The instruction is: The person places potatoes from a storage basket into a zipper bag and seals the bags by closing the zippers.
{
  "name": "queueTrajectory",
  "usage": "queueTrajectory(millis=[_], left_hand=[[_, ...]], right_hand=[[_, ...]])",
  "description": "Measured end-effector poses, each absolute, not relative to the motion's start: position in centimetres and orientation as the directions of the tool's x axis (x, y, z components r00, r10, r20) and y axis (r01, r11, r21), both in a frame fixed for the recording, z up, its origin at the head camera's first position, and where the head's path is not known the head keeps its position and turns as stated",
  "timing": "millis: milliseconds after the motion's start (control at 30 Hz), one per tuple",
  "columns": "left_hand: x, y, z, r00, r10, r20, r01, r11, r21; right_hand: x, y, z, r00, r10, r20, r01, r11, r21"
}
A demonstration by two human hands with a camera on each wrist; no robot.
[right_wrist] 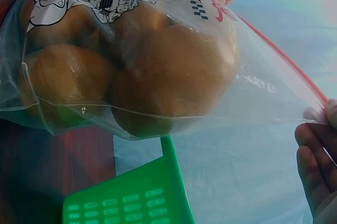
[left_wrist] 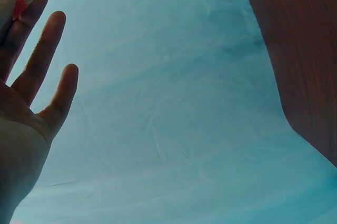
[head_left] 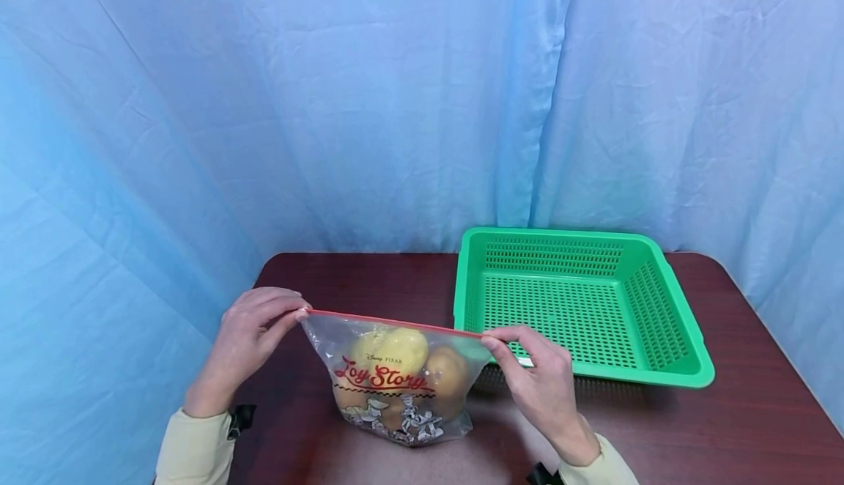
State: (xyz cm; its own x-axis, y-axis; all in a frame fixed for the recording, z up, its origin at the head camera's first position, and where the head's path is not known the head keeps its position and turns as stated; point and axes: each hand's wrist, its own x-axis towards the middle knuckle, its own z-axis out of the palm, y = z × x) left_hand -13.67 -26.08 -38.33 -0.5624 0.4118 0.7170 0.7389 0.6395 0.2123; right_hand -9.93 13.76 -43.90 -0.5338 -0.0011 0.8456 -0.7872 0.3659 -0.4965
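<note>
A clear zip bag (head_left: 402, 397) with a red top strip and "Toy Story" print holds several round yellow and tan-brown fruits or vegetables (right_wrist: 174, 77). My left hand (head_left: 253, 335) pinches the top left corner between thumb and index finger; in the left wrist view its other fingers (left_wrist: 47, 50) stretch out loosely. At the opposite top corner, my right hand (head_left: 541, 375) pinches the end of the red strip (right_wrist: 284, 58). Between both hands the strip runs straight and taut, and the bag's bottom is down at the tabletop.
A green perforated basket (head_left: 675, 287) stands at the back right of the dark red-brown table (head_left: 369, 276), close beside the bag and right hand. Blue curtains (head_left: 395, 104) hang behind the table and along its sides.
</note>
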Motion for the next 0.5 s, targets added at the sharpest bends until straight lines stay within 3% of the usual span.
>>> queueTrajectory(millis=[133, 233, 400, 500], left_hand=[[-13.5, -25.9, -38.4, -0.641, 0.383, 0.665, 0.703, 0.642, 0.306], [-13.4, -25.8, -39.0, -0.734, 0.321, 0.598, 0.642, 0.615, 0.458], [-13.4, -25.7, -40.8, -0.858, 0.228, 0.46, 0.513, 0.399, 0.76], [-13.4, -25.5, -41.8, -0.898, 0.177, 0.402, 0.438, 0.293, 0.85]], right_hand=[[-9.7, 13.8, -43.5, -0.611, 0.0, 0.792, -0.737, 0.364, -0.569], [-9.7, 13.8, -43.4, -0.678, 0.001, 0.735, -0.684, 0.366, -0.631], [-9.7, 13.8, -43.3, -0.732, 0.008, 0.681, -0.633, 0.359, -0.686], [-9.7, 13.8, -43.4, -0.741, 0.013, 0.671, -0.626, 0.347, -0.698]])
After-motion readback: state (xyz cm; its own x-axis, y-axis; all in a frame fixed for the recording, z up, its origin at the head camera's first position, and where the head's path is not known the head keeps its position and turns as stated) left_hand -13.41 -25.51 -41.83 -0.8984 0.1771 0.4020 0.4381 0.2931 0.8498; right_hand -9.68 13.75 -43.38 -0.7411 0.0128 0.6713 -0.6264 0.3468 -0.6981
